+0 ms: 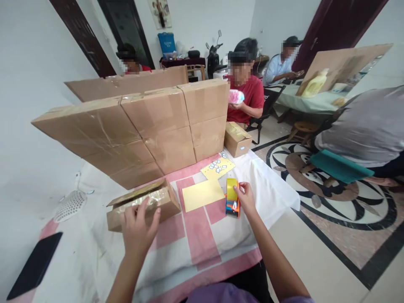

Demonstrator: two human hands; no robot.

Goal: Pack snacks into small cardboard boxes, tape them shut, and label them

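Note:
A small cardboard box [168,202] with brown tape on top lies in front of me to the left, its top flap raised along the far side. Across its near side rests my left hand [137,225], fingers spread and touching the box without wrapping round it. My right hand [246,198] pinches the side of a tape dispenser [232,206], orange and blue with a yellow roll, on the cloth. Between the two hands lies a blank yellow sheet [202,195]. Behind it, another yellow sheet [208,171] carries several small white stickers.
A wall of stacked cardboard boxes [158,130] stands across the table. At its right end is another small box [238,141]. A black tablet-like slab [36,263] lies at left, near a white perforated object [71,206]. Across the table, a person in red [254,94] holds a colourful package.

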